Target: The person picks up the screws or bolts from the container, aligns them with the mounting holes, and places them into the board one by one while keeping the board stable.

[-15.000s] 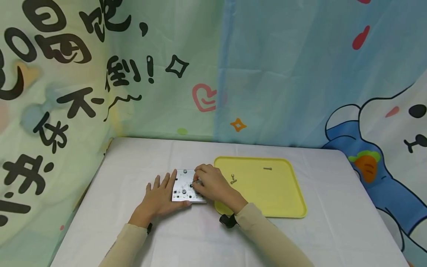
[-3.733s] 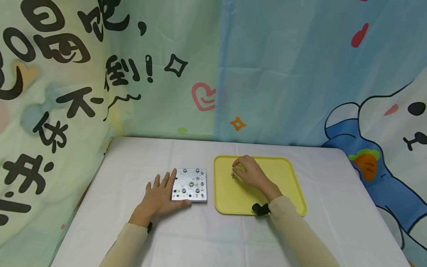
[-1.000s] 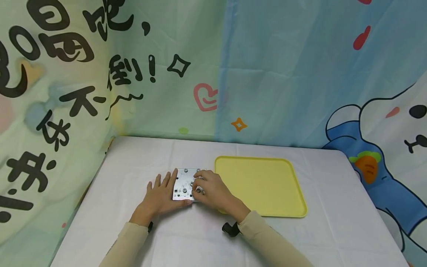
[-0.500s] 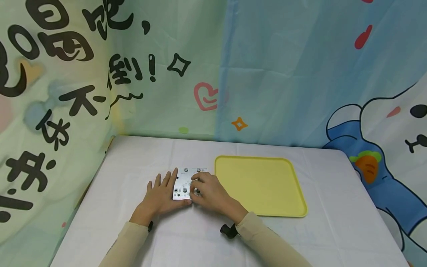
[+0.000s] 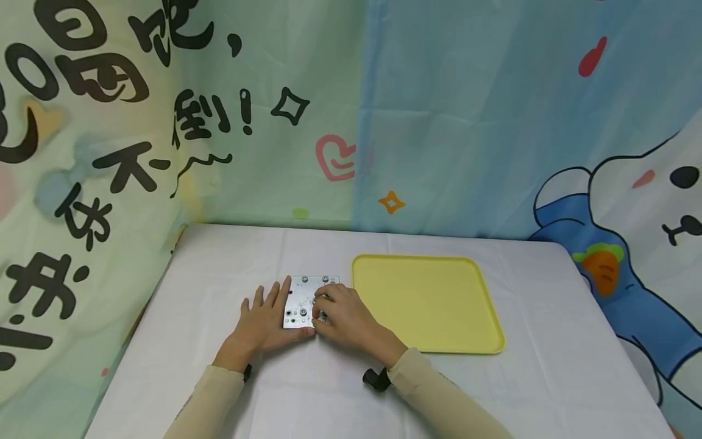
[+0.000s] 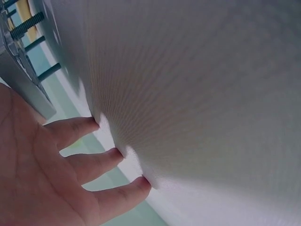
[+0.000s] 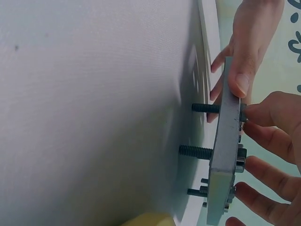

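Observation:
A silver metal plate [image 5: 296, 302] bears several bolts, and their threaded shanks stick out of its underside in both wrist views. My left hand [image 5: 263, 326] has its fingers spread along the plate's left side, with the thumb at the front edge. In the left wrist view, three straight fingertips of the left hand [image 6: 42, 155] touch the white cloth. Over the plate's right part is my right hand [image 5: 348, 317], covering some bolts there. In the right wrist view, thumb and index finger of the right hand [image 7: 277, 136] pinch a bolt head [image 7: 243, 113], while the other fingers are close to neighbouring heads.
A yellow tray [image 5: 422, 305] lies just right of the plate, partly behind the right forearm. White cloth [image 5: 307, 390] covers the table, and printed curtains [image 5: 466, 122] hang behind and at the left. A black wrist camera [image 5: 376, 380] sits by the right cuff.
Screws seen on the tray earlier were taken from it. My right hand has gone from the tray back to the plate, shifting slightly left within the last second. The left hand stays put.

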The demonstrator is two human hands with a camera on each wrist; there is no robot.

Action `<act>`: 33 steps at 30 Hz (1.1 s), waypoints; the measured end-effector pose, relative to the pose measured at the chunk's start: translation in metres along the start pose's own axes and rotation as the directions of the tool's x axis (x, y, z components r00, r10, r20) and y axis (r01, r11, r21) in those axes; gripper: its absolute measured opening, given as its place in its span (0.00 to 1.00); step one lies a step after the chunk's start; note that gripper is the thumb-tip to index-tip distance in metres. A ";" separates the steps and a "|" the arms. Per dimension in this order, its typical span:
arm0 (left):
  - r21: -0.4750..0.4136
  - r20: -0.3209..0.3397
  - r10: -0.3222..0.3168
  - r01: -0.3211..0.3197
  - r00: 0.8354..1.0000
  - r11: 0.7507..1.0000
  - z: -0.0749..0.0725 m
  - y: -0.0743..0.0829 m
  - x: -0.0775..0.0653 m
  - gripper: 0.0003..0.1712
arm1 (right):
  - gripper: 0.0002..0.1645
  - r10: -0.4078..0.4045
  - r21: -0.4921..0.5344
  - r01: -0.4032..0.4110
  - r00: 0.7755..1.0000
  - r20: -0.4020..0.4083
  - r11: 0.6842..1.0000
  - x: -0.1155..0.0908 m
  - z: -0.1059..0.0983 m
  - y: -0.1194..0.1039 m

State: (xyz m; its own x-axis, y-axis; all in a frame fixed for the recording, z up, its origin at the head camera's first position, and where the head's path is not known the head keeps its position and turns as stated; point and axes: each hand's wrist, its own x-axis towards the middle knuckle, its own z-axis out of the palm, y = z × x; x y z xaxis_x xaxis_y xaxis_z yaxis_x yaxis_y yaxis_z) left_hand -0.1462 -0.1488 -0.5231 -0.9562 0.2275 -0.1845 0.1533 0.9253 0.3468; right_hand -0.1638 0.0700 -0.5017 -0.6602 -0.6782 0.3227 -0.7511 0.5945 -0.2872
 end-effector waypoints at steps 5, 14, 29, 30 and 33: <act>0.006 -0.002 -0.005 0.005 1.000 1.000 0.000 0.001 0.000 0.72 | 0.04 0.013 0.013 -0.012 1.000 -0.020 1.000 -0.002 -0.004 0.000; 0.015 -0.001 -0.006 0.006 1.000 1.000 -0.002 -0.001 0.002 0.71 | 0.00 0.074 0.018 -0.074 0.997 -0.025 0.997 -0.010 -0.011 0.004; -0.011 0.011 -0.001 0.001 1.000 1.000 -0.007 -0.005 0.002 0.72 | 0.07 0.208 0.026 -0.207 0.976 -0.064 0.978 -0.035 -0.038 0.025; -0.009 0.006 0.004 -0.004 1.000 1.000 -0.006 -0.005 0.001 0.72 | 0.07 0.207 0.023 -0.206 0.976 -0.072 0.978 -0.037 -0.039 0.027; 0.008 -0.015 0.025 -0.025 1.000 1.000 -0.005 -0.004 -0.003 0.71 | 0.08 0.205 0.013 -0.205 0.973 -0.106 0.979 -0.047 -0.044 0.034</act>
State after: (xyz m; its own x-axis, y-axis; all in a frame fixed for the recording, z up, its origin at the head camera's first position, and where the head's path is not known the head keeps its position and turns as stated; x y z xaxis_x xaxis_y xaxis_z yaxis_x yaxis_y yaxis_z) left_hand -0.1455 -0.1548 -0.5190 -0.9556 0.2462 -0.1616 0.1793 0.9217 0.3440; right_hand -0.1585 0.1410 -0.4865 -0.7967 -0.4923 0.3507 -0.5999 0.7151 -0.3588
